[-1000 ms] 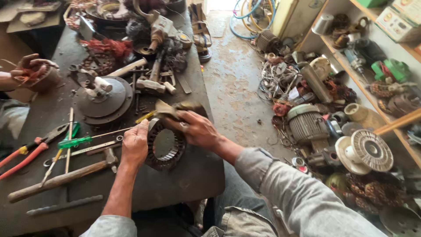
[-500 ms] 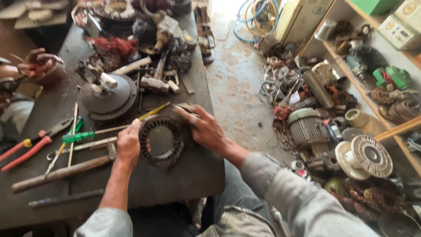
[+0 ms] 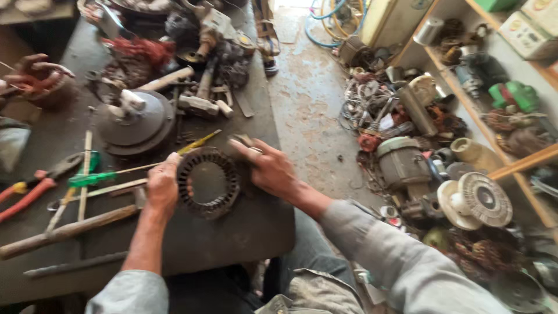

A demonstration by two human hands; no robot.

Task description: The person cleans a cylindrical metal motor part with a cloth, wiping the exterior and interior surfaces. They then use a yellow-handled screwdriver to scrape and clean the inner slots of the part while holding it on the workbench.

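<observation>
On the dark workbench [image 3: 244,232], near its front edge, a ring-shaped slotted metal stator core [image 3: 208,182] lay flat between the person's two hands. The left hand [image 3: 162,186] gripped the ring's left rim, fingers curled over the edge and thumb toward the open centre, so the hand was closed on the core. The right hand [image 3: 268,170] rested against the ring's right side, its fingers stretched out and fairly flat toward the upper rim; whether it truly clasped the ring or only pressed on it could not be told. Just beyond the core lay a screwdriver with a yellow handle [image 3: 199,141], angled across the bench, and to the left a green-handled screwdriver [image 3: 93,178] pointed toward the left hand. Farther left sat red-handled pliers [image 3: 26,195], and a long wooden-handled hammer [image 3: 64,230] stretched across the bench near the left forearm. Behind these stood a round domed motor cover [image 3: 136,122] with a short shaft sticking up. At the bench's far left, another person's hand [image 3: 35,72] held a bundle of reddish wire. On the floor to the right stood a grey electric motor [image 3: 404,163] and a white finned fan part [image 3: 476,200], among scattered scrap.
</observation>
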